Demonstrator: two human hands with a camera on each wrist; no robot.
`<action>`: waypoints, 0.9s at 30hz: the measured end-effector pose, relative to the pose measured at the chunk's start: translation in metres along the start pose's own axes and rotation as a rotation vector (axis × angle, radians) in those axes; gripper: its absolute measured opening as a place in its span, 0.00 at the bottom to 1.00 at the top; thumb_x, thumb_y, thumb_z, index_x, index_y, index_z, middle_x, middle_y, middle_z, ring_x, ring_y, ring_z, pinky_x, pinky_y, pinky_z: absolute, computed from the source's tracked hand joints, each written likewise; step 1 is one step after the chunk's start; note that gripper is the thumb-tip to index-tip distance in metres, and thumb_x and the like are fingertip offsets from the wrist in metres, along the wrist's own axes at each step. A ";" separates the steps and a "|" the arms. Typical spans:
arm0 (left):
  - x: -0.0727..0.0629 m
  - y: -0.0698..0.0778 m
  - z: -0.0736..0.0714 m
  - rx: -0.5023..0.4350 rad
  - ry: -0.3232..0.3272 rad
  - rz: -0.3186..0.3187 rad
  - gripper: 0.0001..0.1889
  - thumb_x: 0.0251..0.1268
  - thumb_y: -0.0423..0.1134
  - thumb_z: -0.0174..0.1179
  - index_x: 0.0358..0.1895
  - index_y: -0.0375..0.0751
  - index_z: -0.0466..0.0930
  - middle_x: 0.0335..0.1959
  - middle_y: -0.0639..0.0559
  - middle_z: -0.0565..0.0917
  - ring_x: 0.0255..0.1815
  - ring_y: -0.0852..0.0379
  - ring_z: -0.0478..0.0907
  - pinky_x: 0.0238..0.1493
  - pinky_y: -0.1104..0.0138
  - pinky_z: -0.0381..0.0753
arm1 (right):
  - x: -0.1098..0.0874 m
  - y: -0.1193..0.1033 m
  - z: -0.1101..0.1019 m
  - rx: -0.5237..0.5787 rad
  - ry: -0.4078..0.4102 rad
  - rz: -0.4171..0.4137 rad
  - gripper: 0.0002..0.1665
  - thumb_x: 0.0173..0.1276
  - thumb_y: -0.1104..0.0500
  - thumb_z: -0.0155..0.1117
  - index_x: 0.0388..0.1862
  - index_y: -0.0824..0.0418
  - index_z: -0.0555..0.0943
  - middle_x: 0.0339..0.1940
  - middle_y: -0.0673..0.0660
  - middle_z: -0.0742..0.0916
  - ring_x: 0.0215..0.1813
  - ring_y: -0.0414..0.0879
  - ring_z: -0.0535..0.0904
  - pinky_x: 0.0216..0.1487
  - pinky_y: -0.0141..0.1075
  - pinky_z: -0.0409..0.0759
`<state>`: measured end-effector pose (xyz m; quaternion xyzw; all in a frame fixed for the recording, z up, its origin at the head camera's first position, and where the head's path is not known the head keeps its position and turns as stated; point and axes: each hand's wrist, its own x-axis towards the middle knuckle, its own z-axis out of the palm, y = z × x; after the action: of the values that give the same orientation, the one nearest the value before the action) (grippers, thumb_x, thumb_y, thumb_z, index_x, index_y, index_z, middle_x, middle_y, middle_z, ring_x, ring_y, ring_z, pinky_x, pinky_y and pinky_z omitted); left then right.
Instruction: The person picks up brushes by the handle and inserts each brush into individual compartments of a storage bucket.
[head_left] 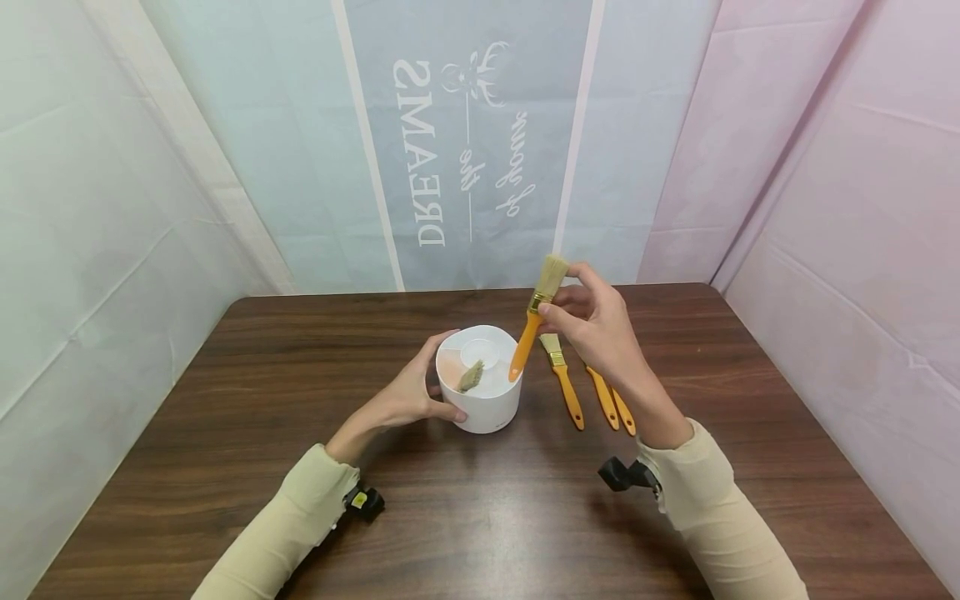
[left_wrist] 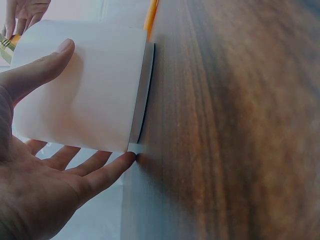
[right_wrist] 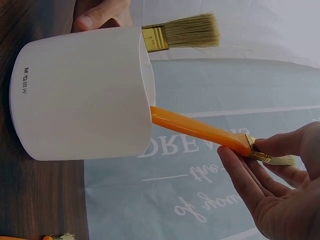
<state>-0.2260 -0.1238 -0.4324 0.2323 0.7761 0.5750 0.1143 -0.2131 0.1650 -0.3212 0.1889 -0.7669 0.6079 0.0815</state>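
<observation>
A white round pen holder (head_left: 491,412) with divided compartments stands on the table. My left hand (head_left: 408,392) holds it from the left; the left wrist view shows the thumb on its near wall and the fingers (left_wrist: 95,162) along another side. One paintbrush (right_wrist: 156,38) is inside, bristles up and sticking out above the rim. With bristles up, a second paintbrush (head_left: 527,342) is pinched near its metal band by my right hand (head_left: 596,317). Its orange handle (right_wrist: 200,131) slants down to the holder's right rim; the handle's tip is hidden behind the wall in the right wrist view.
Right of the holder lie more orange-handled paintbrushes on the table: one (head_left: 567,396) apart, and two (head_left: 602,398) close together, partly covered by my right hand and forearm. Dark wooden tabletop (head_left: 300,375) spreads around. A printed cloth (head_left: 480,167) hangs behind the table.
</observation>
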 end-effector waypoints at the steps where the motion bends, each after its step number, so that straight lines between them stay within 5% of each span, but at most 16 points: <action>1: 0.000 0.000 0.000 0.002 0.001 0.001 0.66 0.36 0.27 0.84 0.81 0.56 0.51 0.77 0.50 0.63 0.80 0.45 0.60 0.69 0.40 0.75 | 0.000 0.000 0.000 0.004 0.000 -0.001 0.23 0.73 0.66 0.65 0.64 0.60 0.74 0.46 0.69 0.88 0.42 0.49 0.91 0.43 0.41 0.91; 20: -0.001 0.003 0.000 0.069 0.012 0.021 0.66 0.34 0.31 0.86 0.81 0.54 0.52 0.77 0.50 0.65 0.80 0.46 0.59 0.74 0.40 0.68 | -0.002 -0.001 0.002 0.024 0.000 0.002 0.20 0.77 0.62 0.62 0.64 0.61 0.74 0.48 0.69 0.88 0.44 0.48 0.90 0.46 0.49 0.90; 27: -0.001 0.004 0.000 0.060 0.008 0.024 0.66 0.35 0.31 0.86 0.81 0.54 0.52 0.77 0.49 0.65 0.80 0.45 0.59 0.73 0.40 0.70 | -0.004 -0.004 0.003 -0.031 0.005 -0.023 0.21 0.76 0.62 0.63 0.65 0.60 0.75 0.47 0.68 0.88 0.43 0.50 0.90 0.42 0.41 0.91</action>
<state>-0.2241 -0.1238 -0.4283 0.2425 0.7906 0.5538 0.0972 -0.2074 0.1620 -0.3196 0.1949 -0.7737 0.5955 0.0935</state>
